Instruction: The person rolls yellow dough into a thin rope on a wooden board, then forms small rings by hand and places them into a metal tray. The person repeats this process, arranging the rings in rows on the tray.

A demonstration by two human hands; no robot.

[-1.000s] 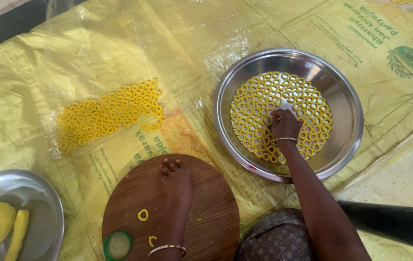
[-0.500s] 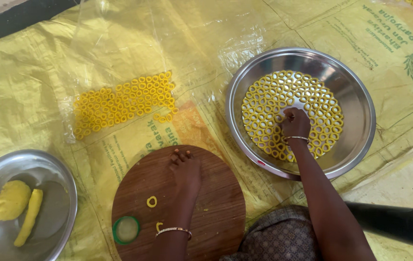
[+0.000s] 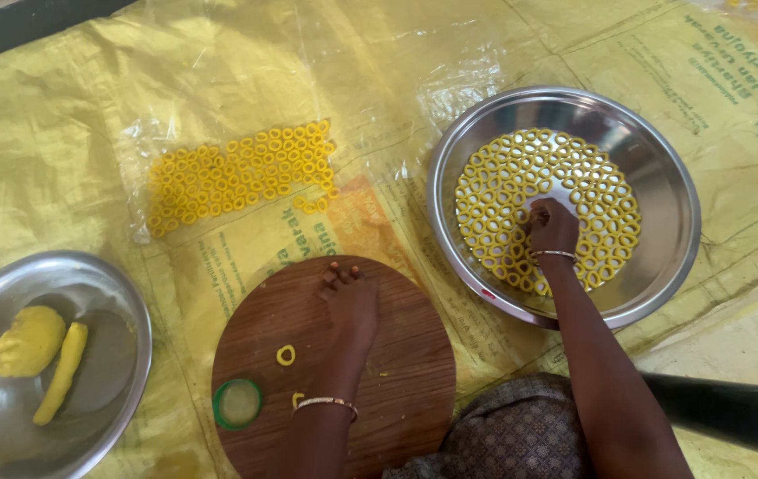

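My right hand (image 3: 553, 229) reaches into a wide steel bowl (image 3: 663, 168). Its fingers are bunched, tips down, on the yellow dough rings (image 3: 503, 191) that lie in a round layer on the bowl's bottom. Whether a ring is pinched under them is hidden. My left hand (image 3: 352, 300) rests palm down on a round wooden board (image 3: 406, 355), holding nothing. On the board, just left of that wrist, lie a single dough ring (image 3: 285, 355), a partly hidden ring (image 3: 297, 399) and a small green-rimmed round cutter (image 3: 238, 404).
A patch of several dough rings (image 3: 237, 173) lies on clear plastic over yellow sacking (image 3: 60, 133). At the lower left, a steel plate (image 3: 117, 293) holds a dough lump (image 3: 29, 340) and a dough roll (image 3: 62, 372). A black cylinder (image 3: 725, 412) lies at the lower right.
The view has drifted a little, so everything sits further right in the frame. Both hands stay where they were, the right in the bowl and the left on the board.
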